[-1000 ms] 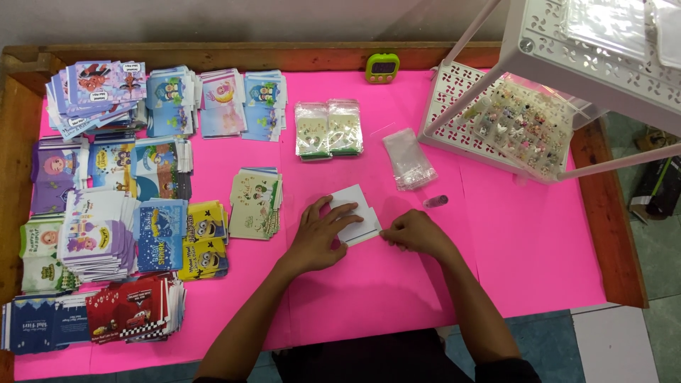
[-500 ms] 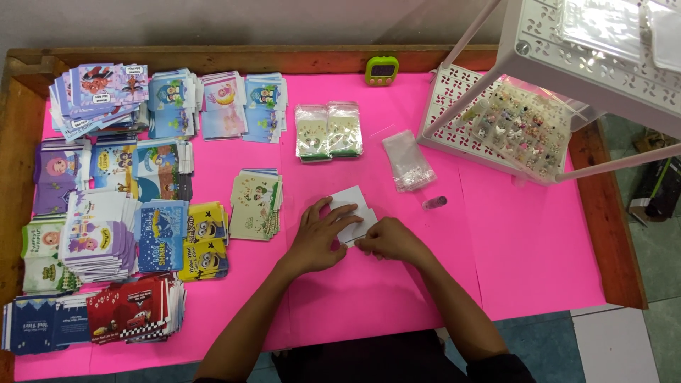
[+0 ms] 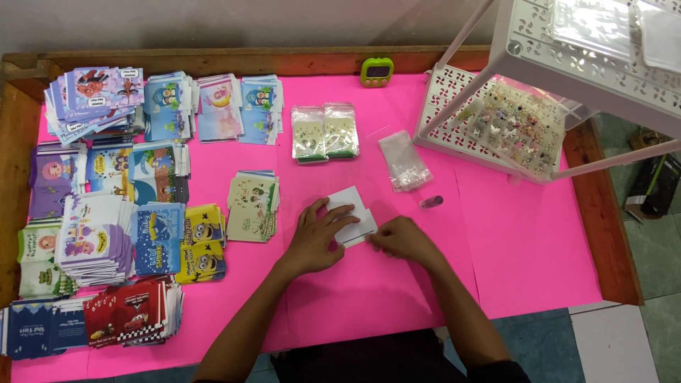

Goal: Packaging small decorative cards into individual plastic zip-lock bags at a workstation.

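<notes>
White rack (image 3: 454, 117) at far right holds a clear bag of small trinkets (image 3: 521, 128). Open pink table (image 3: 532, 241) lies right of the hands. Left hand (image 3: 316, 237) presses flat on the white envelope (image 3: 352, 213) at centre; right hand (image 3: 401, 237), now against its lower edge, pinches it.

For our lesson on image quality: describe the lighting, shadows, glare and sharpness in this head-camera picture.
Head view: even, soft light, the pink table cover bright; only faint shadows under the left hand and right hand; slight glare on the clear packets; focus sharp throughout; the white rack looms large at the corner.
</notes>
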